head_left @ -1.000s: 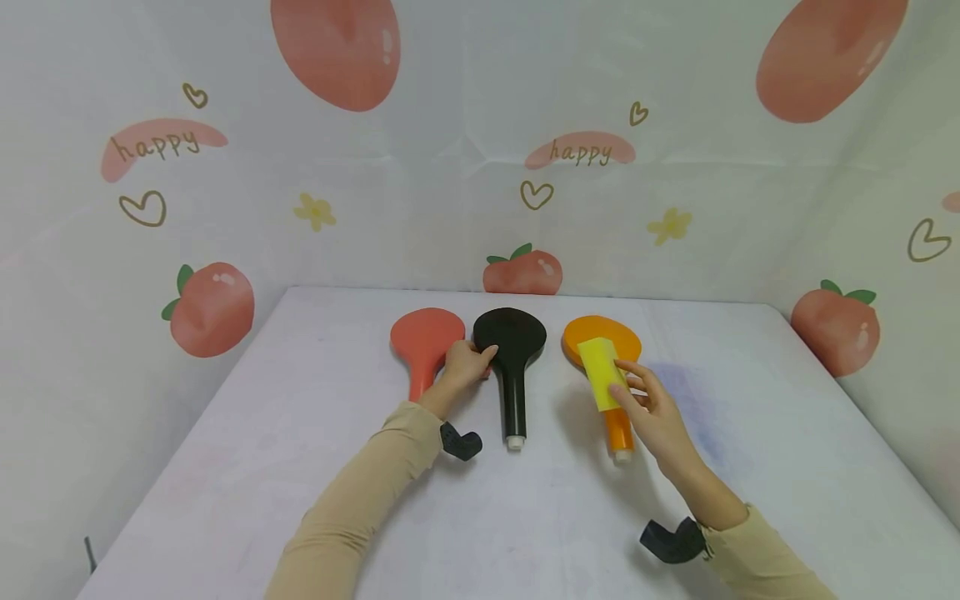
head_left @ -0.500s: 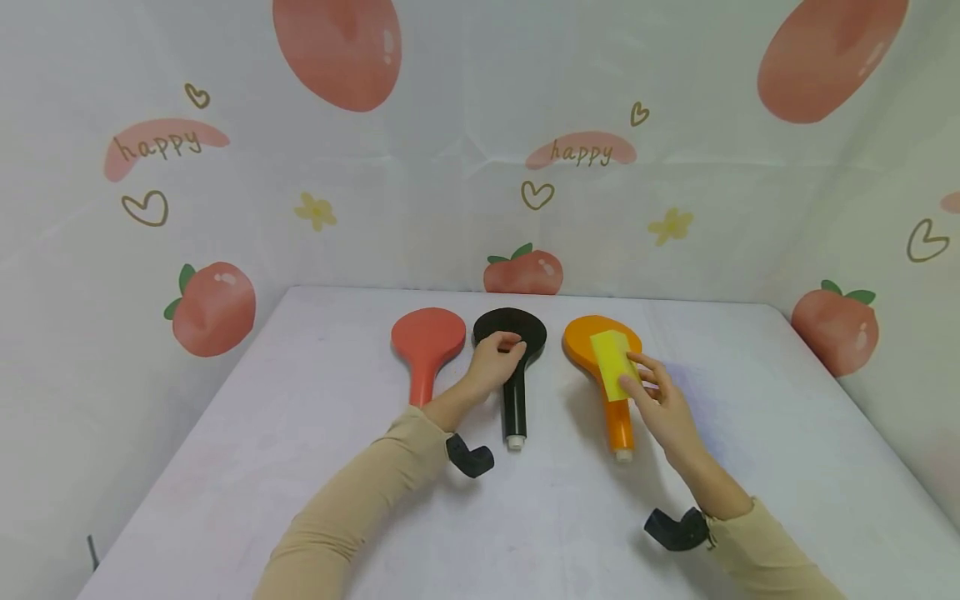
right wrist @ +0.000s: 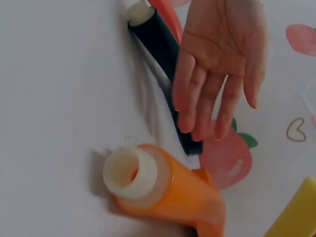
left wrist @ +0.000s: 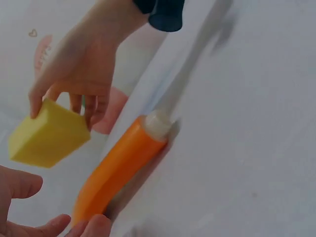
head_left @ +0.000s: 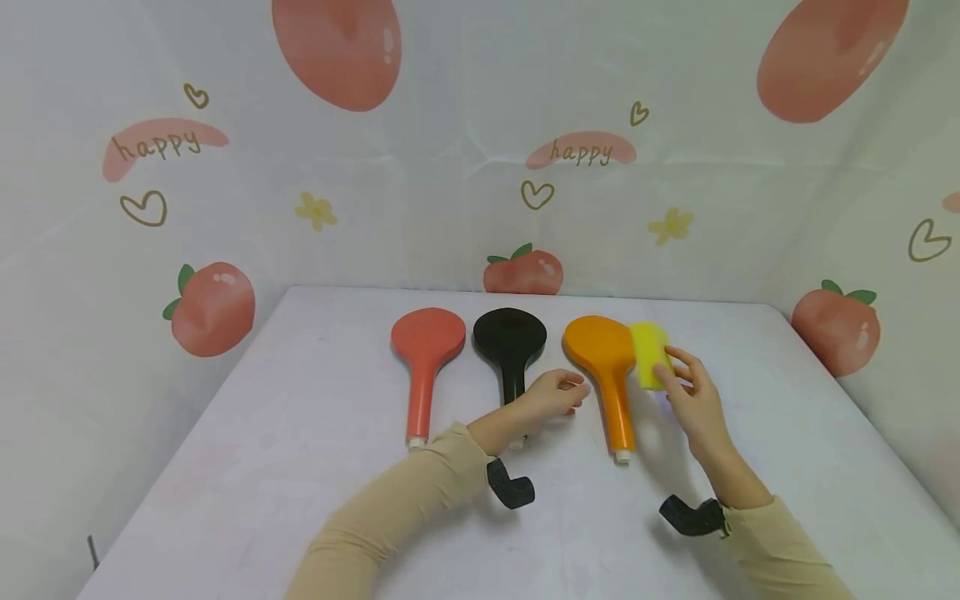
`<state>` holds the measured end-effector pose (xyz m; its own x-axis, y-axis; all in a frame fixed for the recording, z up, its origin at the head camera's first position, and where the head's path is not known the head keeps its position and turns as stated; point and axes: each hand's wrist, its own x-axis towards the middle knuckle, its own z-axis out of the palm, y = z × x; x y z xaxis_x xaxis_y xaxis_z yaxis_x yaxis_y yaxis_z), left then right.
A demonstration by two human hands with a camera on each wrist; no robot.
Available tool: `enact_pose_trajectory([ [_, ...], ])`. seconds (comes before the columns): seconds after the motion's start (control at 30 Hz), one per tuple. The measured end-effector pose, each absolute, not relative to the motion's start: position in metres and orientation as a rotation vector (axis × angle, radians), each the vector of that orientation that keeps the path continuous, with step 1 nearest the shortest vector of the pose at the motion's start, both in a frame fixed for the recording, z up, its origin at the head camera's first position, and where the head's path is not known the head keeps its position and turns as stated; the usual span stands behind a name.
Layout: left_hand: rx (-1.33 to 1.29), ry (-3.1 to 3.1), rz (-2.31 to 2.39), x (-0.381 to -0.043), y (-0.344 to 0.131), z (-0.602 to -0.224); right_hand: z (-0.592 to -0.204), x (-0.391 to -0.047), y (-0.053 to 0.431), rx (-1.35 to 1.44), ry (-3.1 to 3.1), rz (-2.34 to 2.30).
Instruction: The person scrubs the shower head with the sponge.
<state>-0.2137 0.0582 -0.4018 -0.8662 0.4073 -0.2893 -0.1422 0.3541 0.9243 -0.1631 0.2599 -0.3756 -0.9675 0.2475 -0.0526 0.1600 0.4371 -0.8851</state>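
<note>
My right grip [head_left: 697, 408] pinches a matte yellow block [head_left: 647, 353], oblong and straight-edged, between thumb and fingers, just right of the smooth orange paddle's [head_left: 600, 346] rounded head. My left grip [head_left: 551, 396], fingers relaxed and wide, hovers between that paddle and the glossy black paddle [head_left: 510, 333]. Leftmost on the white counter [head_left: 225, 483] lies a red paddle [head_left: 427, 333]; each tubular handle ends in a pale neck.

The right fingers [left wrist: 100, 108] pinch a yellow block [left wrist: 47, 140] near a white-tipped orange handle [left wrist: 117, 167].
</note>
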Motion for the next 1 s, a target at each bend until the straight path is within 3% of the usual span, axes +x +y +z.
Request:
enact_pose_trajectory([
  [0.37,0.024,1.993,1.587,-0.202,0.096,-0.418,-0.385,-0.169,0.272,-0.487,-2.528,1.649],
  [1.0,0.04,2.013,1.66,-0.191,0.102,-0.421,-0.386,-0.167,0.275,-0.506,-2.531,1.657],
])
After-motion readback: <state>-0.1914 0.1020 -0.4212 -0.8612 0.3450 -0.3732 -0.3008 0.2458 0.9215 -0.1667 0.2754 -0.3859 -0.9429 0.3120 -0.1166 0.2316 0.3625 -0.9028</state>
